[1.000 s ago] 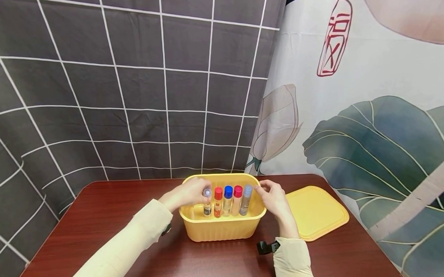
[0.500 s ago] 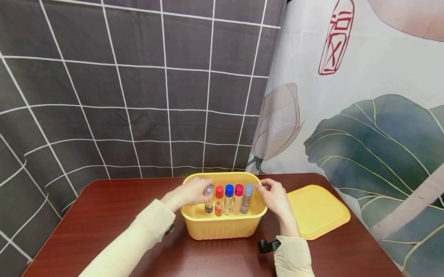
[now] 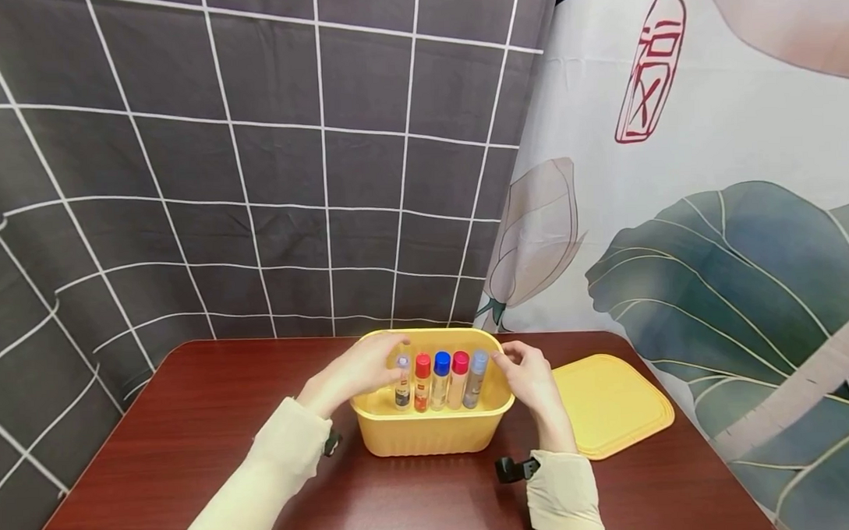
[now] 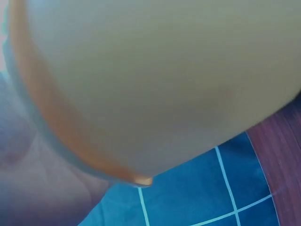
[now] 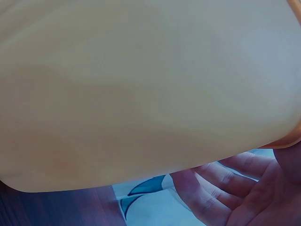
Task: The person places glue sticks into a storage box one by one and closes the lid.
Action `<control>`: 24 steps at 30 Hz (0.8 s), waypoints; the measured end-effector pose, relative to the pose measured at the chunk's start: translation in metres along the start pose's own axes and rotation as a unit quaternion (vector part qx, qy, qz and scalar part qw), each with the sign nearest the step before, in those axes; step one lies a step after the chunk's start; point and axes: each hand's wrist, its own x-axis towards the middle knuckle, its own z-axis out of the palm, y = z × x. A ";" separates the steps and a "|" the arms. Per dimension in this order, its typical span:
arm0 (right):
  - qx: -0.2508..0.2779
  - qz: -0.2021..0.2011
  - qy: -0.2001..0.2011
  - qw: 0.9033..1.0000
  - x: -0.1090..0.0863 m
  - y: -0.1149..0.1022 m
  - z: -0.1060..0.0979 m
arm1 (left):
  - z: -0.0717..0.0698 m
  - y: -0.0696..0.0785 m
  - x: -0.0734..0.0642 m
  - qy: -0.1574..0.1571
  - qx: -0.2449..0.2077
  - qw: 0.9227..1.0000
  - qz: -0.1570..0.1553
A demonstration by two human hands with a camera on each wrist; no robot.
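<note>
Yellow box (image 3: 437, 436) is set on reddish-brown table (image 3: 405, 500), w/ 5 capped bottles (image 3: 439, 383) stood in a row inside. Rim is gripped at R end by R hand (image 3: 531, 378). L hand (image 3: 358, 369) is held w/ thumb & fingers parted by leftmost bottle (image 3: 402, 390); contact can't be told. Flat yellow lid (image 3: 612, 407) is laid to R.

Bright, even head view; dim, bluish wrist views.
Pale glare lies on the dark red wooden table (image 3: 398, 515) in front of the yellow rectangular plastic tub (image 3: 434, 436), soft shadow beside its left end; lines on the white-gridded grey cloth (image 3: 281, 169) behind it stretch leftward. Close up, the tub's wall blurs in both wrist views.
</note>
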 end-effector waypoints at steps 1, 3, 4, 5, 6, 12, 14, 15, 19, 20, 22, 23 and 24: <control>0.001 0.000 0.000 1.000 0.000 0.000 0.000 | -0.001 0.001 -0.002 0.009 -0.010 1.000 -0.009; 0.003 0.001 -0.002 1.000 0.000 -0.001 0.000 | -0.002 0.002 -0.008 0.027 -0.023 0.999 -0.019; 0.004 0.001 -0.003 1.000 0.000 -0.001 0.000 | -0.003 0.002 -0.011 0.035 -0.031 0.999 -0.023; 0.005 0.002 -0.004 1.000 0.000 -0.001 -0.001 | -0.004 0.003 -0.014 0.046 -0.038 0.998 -0.024; 0.006 0.001 -0.005 1.000 -0.001 -0.001 -0.001 | -0.004 0.003 -0.016 0.055 -0.043 0.997 -0.025; 0.011 0.004 -0.006 1.000 -0.001 0.000 0.000 | 0.000 0.000 -0.031 0.119 -0.065 0.990 -0.026; 0.013 0.005 -0.008 1.000 -0.001 0.000 0.000 | 0.002 -0.003 -0.036 0.150 -0.066 0.986 -0.018; 0.014 0.007 -0.009 1.000 -0.001 0.000 0.000 | 0.003 -0.004 -0.038 0.164 -0.066 0.984 -0.018; 0.017 0.006 -0.010 1.000 -0.001 0.000 0.001 | 0.004 -0.010 -0.047 0.202 -0.094 0.974 -0.032; 0.016 0.005 -0.009 1.000 -0.001 0.001 0.001 | 0.004 -0.011 -0.049 0.205 -0.106 0.972 -0.039; 0.016 0.003 -0.007 1.000 -0.001 0.001 0.001 | 0.005 -0.014 -0.052 0.208 -0.124 0.969 -0.053; 0.015 0.002 -0.006 1.000 -0.001 0.001 0.001 | 0.006 -0.016 -0.053 0.208 -0.131 0.967 -0.059; 0.015 0.001 -0.006 1.000 -0.001 0.001 0.000 | 0.007 -0.018 -0.054 0.208 -0.136 0.966 -0.064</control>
